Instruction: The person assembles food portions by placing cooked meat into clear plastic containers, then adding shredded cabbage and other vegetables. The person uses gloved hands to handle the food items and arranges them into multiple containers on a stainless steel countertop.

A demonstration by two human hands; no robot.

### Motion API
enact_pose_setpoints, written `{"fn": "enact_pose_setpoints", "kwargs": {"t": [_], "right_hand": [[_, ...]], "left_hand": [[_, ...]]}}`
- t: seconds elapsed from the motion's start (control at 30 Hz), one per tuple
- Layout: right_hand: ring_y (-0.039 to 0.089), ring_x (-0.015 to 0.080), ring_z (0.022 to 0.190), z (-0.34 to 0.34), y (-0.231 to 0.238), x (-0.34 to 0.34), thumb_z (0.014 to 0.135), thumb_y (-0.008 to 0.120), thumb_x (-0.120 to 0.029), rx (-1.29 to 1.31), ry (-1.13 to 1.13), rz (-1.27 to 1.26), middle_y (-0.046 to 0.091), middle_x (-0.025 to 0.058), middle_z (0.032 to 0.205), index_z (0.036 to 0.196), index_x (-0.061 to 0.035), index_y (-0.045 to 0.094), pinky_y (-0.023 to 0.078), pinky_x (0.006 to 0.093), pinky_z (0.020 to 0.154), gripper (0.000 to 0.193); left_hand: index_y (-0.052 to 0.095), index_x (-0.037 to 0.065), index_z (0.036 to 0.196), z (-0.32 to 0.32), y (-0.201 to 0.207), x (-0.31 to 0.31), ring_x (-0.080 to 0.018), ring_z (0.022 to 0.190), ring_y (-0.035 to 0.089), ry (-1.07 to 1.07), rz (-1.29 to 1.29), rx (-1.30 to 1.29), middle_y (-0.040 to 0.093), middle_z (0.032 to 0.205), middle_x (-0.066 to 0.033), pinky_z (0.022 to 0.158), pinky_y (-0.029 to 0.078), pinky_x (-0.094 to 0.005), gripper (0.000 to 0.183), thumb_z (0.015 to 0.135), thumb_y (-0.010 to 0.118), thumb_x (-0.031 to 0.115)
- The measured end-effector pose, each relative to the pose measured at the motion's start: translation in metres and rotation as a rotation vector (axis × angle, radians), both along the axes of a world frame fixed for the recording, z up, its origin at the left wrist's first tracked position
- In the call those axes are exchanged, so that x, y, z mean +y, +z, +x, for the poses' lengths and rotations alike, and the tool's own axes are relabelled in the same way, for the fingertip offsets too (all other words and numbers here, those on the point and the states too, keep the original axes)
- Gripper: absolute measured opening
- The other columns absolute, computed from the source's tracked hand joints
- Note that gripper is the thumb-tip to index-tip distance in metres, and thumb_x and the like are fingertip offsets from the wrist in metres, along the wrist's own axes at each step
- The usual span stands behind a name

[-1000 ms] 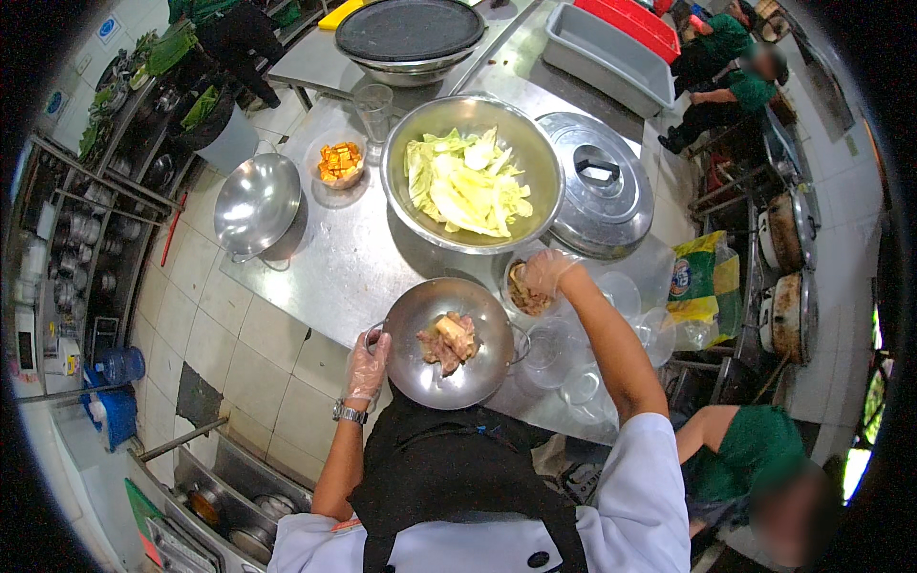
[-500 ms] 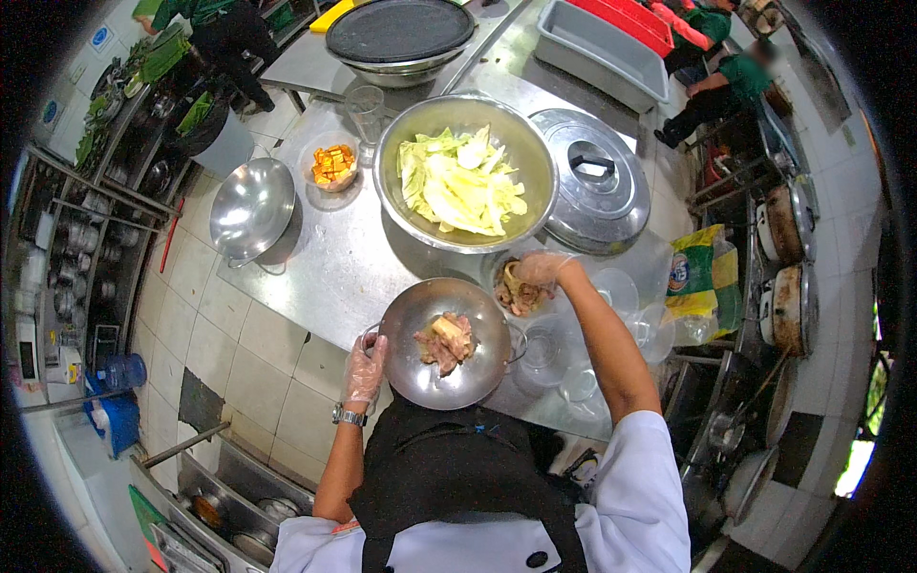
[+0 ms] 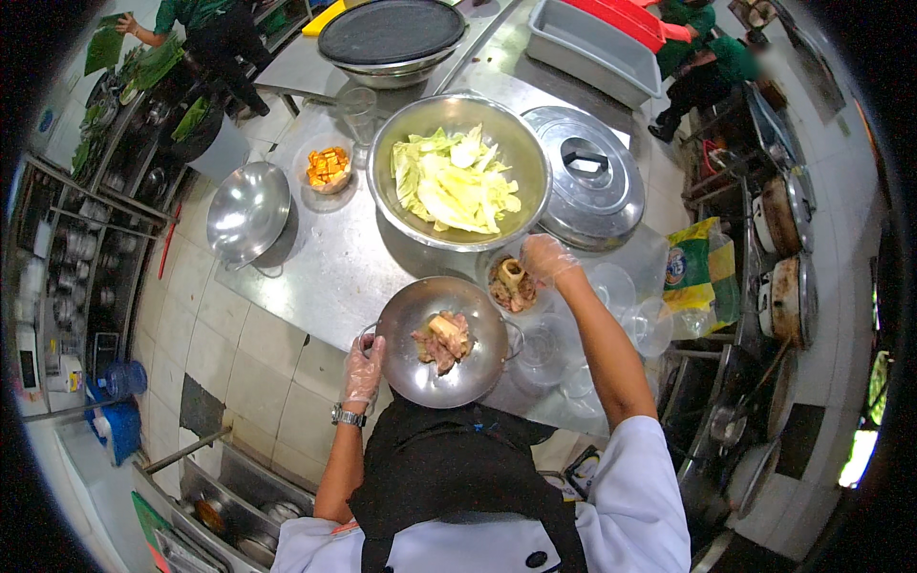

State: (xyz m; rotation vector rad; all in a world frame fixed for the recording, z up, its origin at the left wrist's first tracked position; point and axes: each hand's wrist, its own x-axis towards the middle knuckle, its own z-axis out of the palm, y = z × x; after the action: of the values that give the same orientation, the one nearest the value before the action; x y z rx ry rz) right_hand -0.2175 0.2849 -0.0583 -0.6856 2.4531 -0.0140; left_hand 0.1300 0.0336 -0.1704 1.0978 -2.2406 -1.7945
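My left hand [image 3: 362,371], in a clear plastic glove, is closed on the left loop handle of a steel wok [image 3: 401,329]. Inside the wok lie pieces of meat [image 3: 441,342] with a pale bone. Just right of the wok, a clear plastic bowl holds more meat [image 3: 513,298], with a round hollow bone [image 3: 510,271] on top. My gloved right hand [image 3: 549,260] is at this bowl's upper right edge, its fingers curled together; what they hold, if anything, is hidden. Beyond stands a large steel bowl [image 3: 374,181] of cut cabbage [image 3: 454,181].
Clear plastic containers [image 3: 546,349] stand under and beside my right forearm. A round metal lid [image 3: 621,205] lies right of the cabbage bowl. Left are an empty wok [image 3: 248,212], a bowl of orange cubes [image 3: 328,168] and a clear glass [image 3: 360,110]. Co-workers stand far off on both sides.
My right hand has shifted from over the meat bowl toward its upper right edge, uncovering the round bone. The left hand keeps hold of the wok.
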Motion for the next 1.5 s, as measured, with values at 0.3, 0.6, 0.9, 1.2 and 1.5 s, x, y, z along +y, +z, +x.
{"fn": "enact_pose_setpoints", "kwargs": {"t": [0.3, 0.6, 0.9, 1.2, 1.5], "right_hand": [[0.074, 0.0368, 0.087, 0.032, 0.07, 0.034, 0.092, 0.065, -0.02, 0.006, -0.361, -0.308, 0.073, 0.0228, 0.09, 0.099, -0.0043, 0.077, 0.057, 0.0482, 0.083, 0.021], [0.073, 0.0354, 0.071, 0.101, 0.031, 0.066, 0.094, 0.066, -0.016, 0.217, -0.305, -0.383, 0.074, 0.0207, 0.084, 0.111, -0.0016, 0.074, 0.057, 0.0458, 0.073, 0.024], [0.066, 0.0431, 0.107, 0.215, -0.026, 0.0, 0.092, 0.071, -0.024, 0.009, -0.101, -0.449, 0.069, 0.0286, 0.113, 0.118, 0.0, 0.07, 0.053, 0.0493, 0.093, 0.035], [0.05, 0.0425, 0.132, 0.244, -0.048, -0.07, 0.087, 0.075, -0.037, 0.221, -0.092, -0.239, 0.047, 0.0174, 0.152, 0.153, -0.0122, 0.044, 0.05, 0.0594, 0.097, 0.078], [0.059, 0.0375, 0.119, 0.253, -0.089, -0.079, 0.09, 0.064, -0.016, 0.288, -0.076, -0.31, 0.065, 0.0158, 0.122, 0.122, -0.0141, 0.064, 0.057, 0.0534, 0.084, 0.032]], "left_hand": [[0.063, -0.001, 0.117, 0.007, 0.007, -0.002, -0.0173, 0.09, 0.061, 0.023, 0.033, 0.015, 0.068, 0.1, -0.0094, 0.083, 0.051, -0.0338, 0.042, 0.104, 0.063, 0.039], [0.063, 0.0, 0.11, -0.001, 0.038, -0.013, -0.0169, 0.081, 0.061, -0.097, -0.047, -0.03, 0.068, 0.092, -0.0076, 0.076, 0.052, -0.0336, 0.038, 0.107, 0.058, 0.038], [0.065, 0.002, 0.111, 0.007, 0.031, -0.03, -0.0134, 0.07, 0.071, -0.136, 0.21, -0.07, 0.068, 0.089, -0.0059, 0.059, 0.058, -0.0276, 0.037, 0.108, 0.056, 0.037], [0.06, -0.002, 0.103, 0.005, 0.034, -0.032, -0.0128, 0.064, 0.068, -0.189, 0.222, -0.015, 0.066, 0.083, -0.0071, 0.057, 0.057, -0.0287, 0.037, 0.11, 0.052, 0.034], [0.058, -0.003, 0.105, 0.001, 0.025, -0.031, -0.0174, 0.058, 0.069, -0.17, 0.263, 0.003, 0.066, 0.076, -0.0092, 0.054, 0.057, -0.0312, 0.036, 0.11, 0.049, 0.032]]}}
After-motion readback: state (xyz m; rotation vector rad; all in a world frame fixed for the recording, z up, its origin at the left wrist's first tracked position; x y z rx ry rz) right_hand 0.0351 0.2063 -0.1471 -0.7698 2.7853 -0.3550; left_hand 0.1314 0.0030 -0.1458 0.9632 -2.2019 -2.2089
